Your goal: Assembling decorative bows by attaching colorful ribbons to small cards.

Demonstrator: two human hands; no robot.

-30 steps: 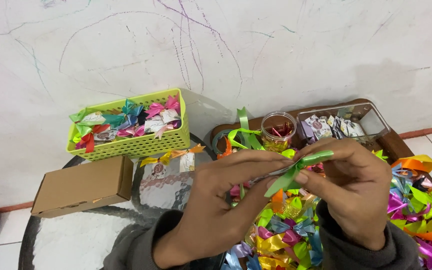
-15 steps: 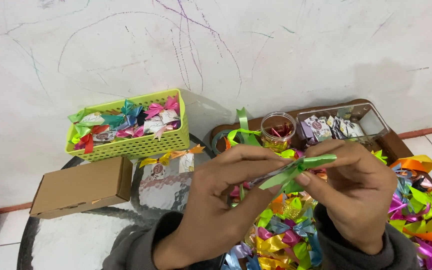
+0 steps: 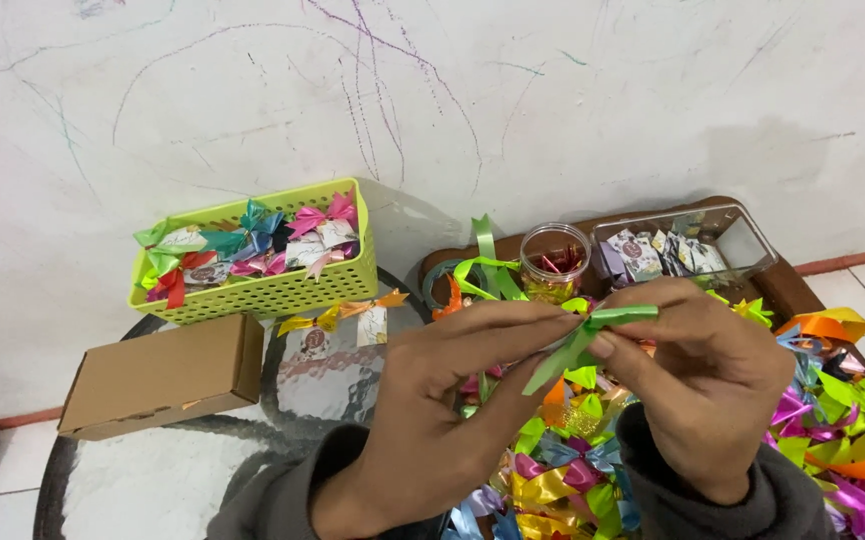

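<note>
Two hands meet mid-frame on a green ribbon strip (image 3: 593,335), the left hand (image 3: 453,400) pinching its lower end, the right hand (image 3: 703,390) pinching the folded upper end, its long axis slanting up toward the right above the ribbon pile (image 3: 563,480).

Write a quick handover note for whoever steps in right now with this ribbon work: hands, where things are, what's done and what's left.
Left hand and right hand: both pinch one green ribbon strip, folded at its right end, not yet a bow.
Loose ribbons pile lies under the hands.
Done: tagged bows fill the green basket; one yellow-orange bow lies beside it.
Nearby: cardboard box, small jar, clear tray of tags.
Left: finish this strip.
</note>
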